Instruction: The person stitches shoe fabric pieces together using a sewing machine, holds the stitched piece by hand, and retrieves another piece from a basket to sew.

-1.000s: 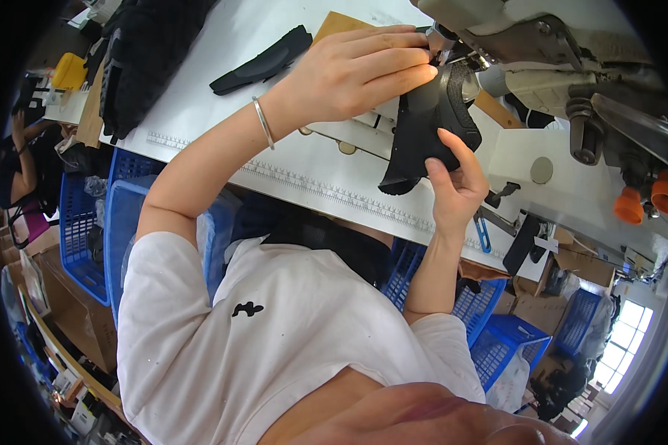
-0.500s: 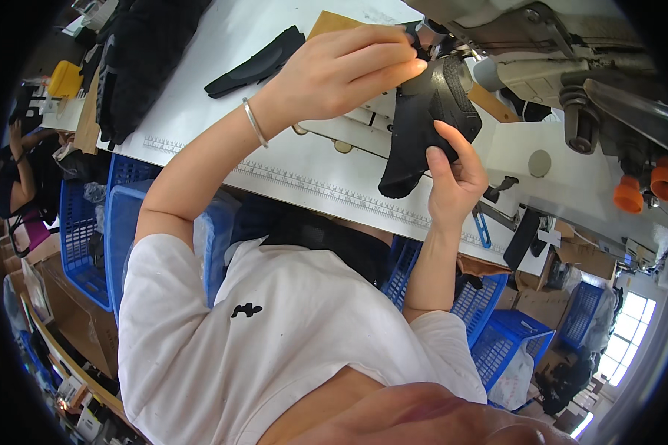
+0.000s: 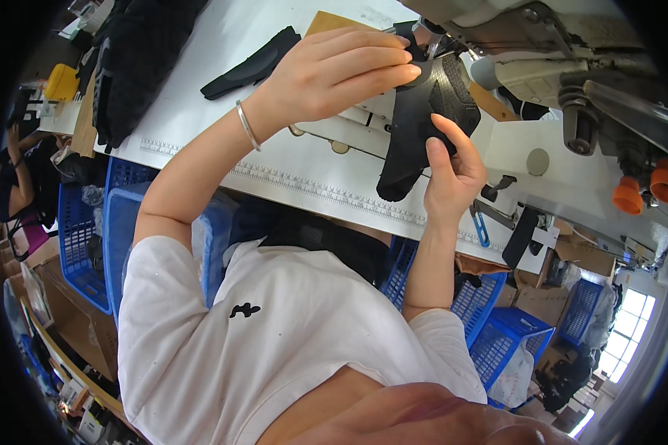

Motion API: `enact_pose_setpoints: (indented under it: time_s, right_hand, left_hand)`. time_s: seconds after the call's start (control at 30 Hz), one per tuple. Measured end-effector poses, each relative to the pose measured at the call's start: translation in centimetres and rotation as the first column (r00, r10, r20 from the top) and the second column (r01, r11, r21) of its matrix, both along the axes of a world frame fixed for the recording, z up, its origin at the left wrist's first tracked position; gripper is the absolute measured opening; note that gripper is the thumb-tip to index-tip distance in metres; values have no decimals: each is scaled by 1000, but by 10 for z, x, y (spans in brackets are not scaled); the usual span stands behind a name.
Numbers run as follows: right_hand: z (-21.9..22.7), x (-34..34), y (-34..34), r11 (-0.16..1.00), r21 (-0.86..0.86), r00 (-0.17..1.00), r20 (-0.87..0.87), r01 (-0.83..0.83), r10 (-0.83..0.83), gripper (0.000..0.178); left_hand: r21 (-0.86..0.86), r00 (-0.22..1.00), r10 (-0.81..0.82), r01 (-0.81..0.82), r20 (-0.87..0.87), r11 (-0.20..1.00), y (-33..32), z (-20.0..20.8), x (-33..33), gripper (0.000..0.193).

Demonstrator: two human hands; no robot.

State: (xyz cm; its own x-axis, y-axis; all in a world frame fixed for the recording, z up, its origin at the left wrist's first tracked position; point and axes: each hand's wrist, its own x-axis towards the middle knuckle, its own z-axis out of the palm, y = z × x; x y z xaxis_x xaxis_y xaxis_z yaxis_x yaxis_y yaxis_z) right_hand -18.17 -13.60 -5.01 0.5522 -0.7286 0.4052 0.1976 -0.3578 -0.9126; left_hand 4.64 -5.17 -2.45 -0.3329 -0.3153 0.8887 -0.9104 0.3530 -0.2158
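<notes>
A black shoe upper (image 3: 417, 122) with a textured, shiny section lies under the head of a sewing machine (image 3: 512, 37). My left hand (image 3: 341, 73), a silver bangle on its wrist, is closed with the fingertips on the upper's far end, close to the machine's presser area. The fingertips partly cover the stitching spot. On the nearer right edge, my right hand (image 3: 456, 167) pinches the upper between thumb and forefinger. Another black shoe piece (image 3: 252, 64) rests flat on the white table (image 3: 200, 111), left of my left hand.
A pile of black pieces (image 3: 145, 67) covers the table's far left. A printed ruler strip (image 3: 326, 194) runs along the front edge. Blue thread snips (image 3: 481, 226) lie right of my right hand. Blue baskets (image 3: 82, 252) stand below; a co-worker's arm (image 3: 22, 167) shows far left.
My left hand has shifted slightly left and a little down. The upper's near end has moved slightly toward me, with my right hand still pinching it.
</notes>
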Motion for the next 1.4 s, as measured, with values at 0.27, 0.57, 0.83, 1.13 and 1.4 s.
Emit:
enact_pose_setpoints:
  time_s: [0.27,0.57,0.83,1.13,1.4]
  right_hand:
    - [-1,4,-2,1000,0,1000,22,15,-15,26]
    - [4,10,-8,999,36,999,32,26,-27,25]
    - [13,14,-21,1000,9,1000,28,11,-11,25]
    - [14,14,12,705,-687,929,-119,178,-350,62]
    - [7,28,19,500,-840,844,-102,211,-526,66]
  left_hand:
    - [-19,998,6,-5,66,1000,-4,3,6,28]
    - [32,991,1,-5,131,999,-4,18,7,34]
    - [26,989,54,-58,140,998,-4,23,0,30]
    - [25,987,116,-119,112,993,-4,22,-8,27]
    - [-7,985,150,-150,79,989,-6,23,-13,24]
